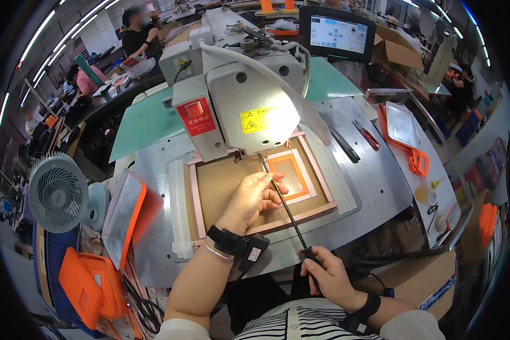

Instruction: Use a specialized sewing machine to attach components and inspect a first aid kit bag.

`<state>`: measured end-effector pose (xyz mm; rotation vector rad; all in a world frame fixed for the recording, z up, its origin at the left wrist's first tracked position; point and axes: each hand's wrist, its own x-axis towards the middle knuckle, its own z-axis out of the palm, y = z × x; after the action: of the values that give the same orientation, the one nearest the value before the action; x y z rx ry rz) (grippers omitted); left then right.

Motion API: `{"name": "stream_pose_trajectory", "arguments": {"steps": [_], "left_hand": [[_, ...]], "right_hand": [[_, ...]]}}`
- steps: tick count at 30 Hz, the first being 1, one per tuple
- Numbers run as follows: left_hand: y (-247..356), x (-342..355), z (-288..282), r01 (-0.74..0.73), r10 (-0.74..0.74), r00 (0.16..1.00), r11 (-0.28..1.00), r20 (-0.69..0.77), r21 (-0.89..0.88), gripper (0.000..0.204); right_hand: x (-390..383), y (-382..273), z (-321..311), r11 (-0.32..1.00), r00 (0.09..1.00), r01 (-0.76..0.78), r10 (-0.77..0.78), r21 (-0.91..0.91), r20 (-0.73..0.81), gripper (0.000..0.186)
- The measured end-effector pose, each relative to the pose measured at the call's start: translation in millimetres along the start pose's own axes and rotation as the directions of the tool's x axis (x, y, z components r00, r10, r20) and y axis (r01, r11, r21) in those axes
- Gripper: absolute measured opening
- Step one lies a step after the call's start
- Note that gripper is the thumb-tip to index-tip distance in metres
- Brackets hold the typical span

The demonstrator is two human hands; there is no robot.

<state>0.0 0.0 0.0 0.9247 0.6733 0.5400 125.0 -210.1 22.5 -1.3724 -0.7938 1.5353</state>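
Head view: the right hand is closed around the black handle of a long screwdriver, by the near edge of the metal table. The left hand pinches the shaft of this screwdriver close to its tip, with the other fingers curled. The tip is under the sewing machine head; whether it touches some part there, I cannot tell.

Below the left hand lies a brown board with a pink border. Along the board's right edge, toward its far right corner, there is an orange frame on a white piece.

On the right side of the table lie a black bar and a red tool. By the table's left edge, a silver tray with orange rim stands tilted, and near it is a fan.
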Motion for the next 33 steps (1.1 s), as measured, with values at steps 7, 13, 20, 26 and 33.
{"name": "stream_pose_trajectory", "arguments": {"steps": [7, 13, 20, 26, 33], "left_hand": [[-3, -2, 3, -0.03, 0.029, 0.998, 0.999, -0.054, -0.013, 0.029], [-5, -7, 7, -0.066, 0.068, 0.992, 0.998, -0.107, 0.021, 0.028], [-8, 0, 0, -0.121, 0.121, 0.988, 0.993, -0.093, -0.002, 0.029], [-10, 6, 1, -0.127, 0.124, 0.991, 0.989, -0.05, -0.074, 0.029], [-10, 2, 3, -0.101, 0.097, 0.993, 0.993, -0.063, -0.057, 0.029]], "right_hand": [[6, 6, 10, 0.993, 0.995, -0.017, 0.028, 0.119, -0.097, 0.016], [6, 5, 21, 0.795, 0.983, -0.183, 0.169, 0.578, 0.079, 0.018], [6, 6, 19, 0.888, 0.992, -0.125, 0.117, 0.443, 0.044, 0.019], [-7, 5, 22, 0.964, 1.0, -0.016, 0.01, 0.264, 0.024, 0.022], [-5, -1, 9, 0.982, 0.999, -0.051, 0.052, 0.179, -0.001, 0.021]]}}
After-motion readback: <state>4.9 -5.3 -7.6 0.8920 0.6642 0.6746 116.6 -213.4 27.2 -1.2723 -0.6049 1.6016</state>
